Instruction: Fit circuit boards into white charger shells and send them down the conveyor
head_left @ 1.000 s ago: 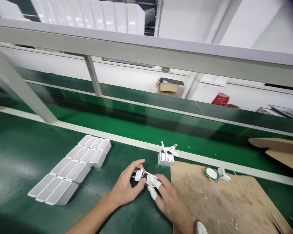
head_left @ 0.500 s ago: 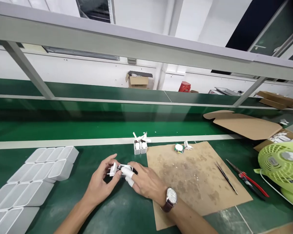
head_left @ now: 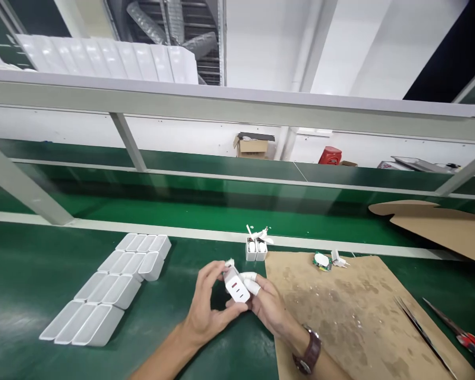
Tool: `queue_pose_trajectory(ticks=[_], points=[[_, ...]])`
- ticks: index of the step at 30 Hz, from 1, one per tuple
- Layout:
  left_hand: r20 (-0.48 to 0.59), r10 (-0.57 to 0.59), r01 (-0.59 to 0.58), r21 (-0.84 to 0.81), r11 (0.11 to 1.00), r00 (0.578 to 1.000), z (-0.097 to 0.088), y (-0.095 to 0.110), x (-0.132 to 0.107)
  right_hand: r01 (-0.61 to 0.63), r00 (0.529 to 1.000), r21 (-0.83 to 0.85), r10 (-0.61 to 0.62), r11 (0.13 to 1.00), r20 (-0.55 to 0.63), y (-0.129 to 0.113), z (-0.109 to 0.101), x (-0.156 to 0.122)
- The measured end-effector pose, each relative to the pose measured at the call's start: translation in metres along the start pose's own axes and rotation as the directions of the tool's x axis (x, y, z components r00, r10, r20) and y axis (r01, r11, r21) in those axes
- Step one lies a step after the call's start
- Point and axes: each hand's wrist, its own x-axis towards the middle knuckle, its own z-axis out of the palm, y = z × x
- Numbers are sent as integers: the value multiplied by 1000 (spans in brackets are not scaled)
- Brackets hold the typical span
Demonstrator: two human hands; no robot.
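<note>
Both my hands hold one small white charger [head_left: 235, 285] just above the green bench [head_left: 31, 274]. My left hand [head_left: 208, 306] wraps its left side with fingers closed. My right hand [head_left: 269, 306], with white finger cots on two fingertips and a watch on the wrist, grips its right side. The charger's port face with red-lined sockets points toward me. Two open white charger shells with loose parts [head_left: 255, 247] stand just behind my hands.
Rows of empty white shells [head_left: 111, 287] lie to the left. A brown cardboard sheet [head_left: 364, 316] lies on the right with a small round circuit board [head_left: 321, 260], a white plug piece [head_left: 338, 258], tweezers [head_left: 423, 330] and red-handled pliers [head_left: 463, 338]. A green conveyor [head_left: 221, 206] runs behind.
The charger has been turned and lifted, so its port face now points at me. The camera view swung back to the left and the fan left the picture.
</note>
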Motion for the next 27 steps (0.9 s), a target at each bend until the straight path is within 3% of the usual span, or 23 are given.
queue_pose_trajectory(ticks=[4,13,16,18,19,21,23,24,27], points=[[14,108,-108,11,994,994,-1,1,5,-54,998,74,52,996,33,-7,9,-7],[4,120,-120,-11,993,993,-4,-1,10,-75,997,54,73,996,30,0,11,-4],[46,54,-52,-47,998,997,-5,-2,6,-9,1000,-31,9,999,-16,2,7,-4],[92,-87,94,-78,993,992,-5,-4,2,141,986,-231,-157,963,-53,2,3,-6],[124,-167,179,-94,979,978,-4,-5,0,237,962,-383,-270,893,-33,1,1,-7],[214,-291,322,-128,938,933,-3,-7,-5,405,888,-666,-443,626,124,-1,-4,-9],[311,-350,414,-167,895,884,-1,-8,-7,503,822,-795,-474,340,317,-2,-7,-11],[346,-372,452,-187,872,861,0,-8,-8,530,798,-812,-465,243,382,-2,-8,-12],[376,-404,514,-261,817,834,-1,-6,-6,592,733,-798,-487,114,475,-3,-6,-14]])
